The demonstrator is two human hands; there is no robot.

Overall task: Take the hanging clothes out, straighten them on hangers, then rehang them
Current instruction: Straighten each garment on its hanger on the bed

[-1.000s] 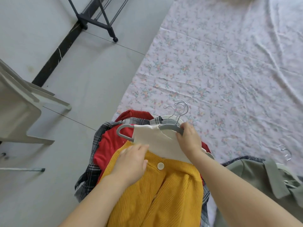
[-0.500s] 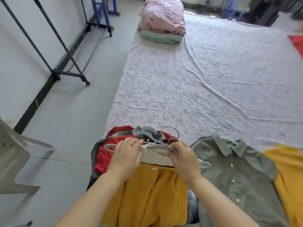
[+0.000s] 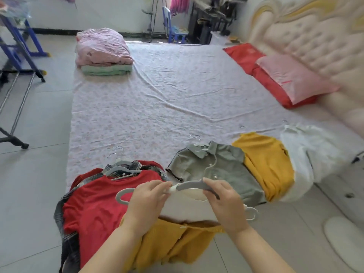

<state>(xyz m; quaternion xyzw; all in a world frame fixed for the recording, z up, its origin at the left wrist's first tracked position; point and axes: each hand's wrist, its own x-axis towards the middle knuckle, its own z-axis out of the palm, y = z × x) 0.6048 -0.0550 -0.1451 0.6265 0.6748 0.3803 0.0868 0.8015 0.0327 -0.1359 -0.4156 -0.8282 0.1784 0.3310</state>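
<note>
Left hand point(image 3: 146, 200) and right hand point(image 3: 222, 201) both pinch a grey hanger point(image 3: 192, 186) above the white-and-mustard top point(image 3: 187, 210), near the bed point(image 3: 157, 107) edge.

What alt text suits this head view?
The left hand pinches a white top onto a grey hanger that the right hand grips, above a mustard cardigan. A red top lies to their left, a grey-green shirt to the right, on a floral sheet.

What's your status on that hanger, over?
Left hand pinches grey hanger, right hand grips it. White top beneath, over mustard cardigan. Red top, grey shirt close either side.
</note>
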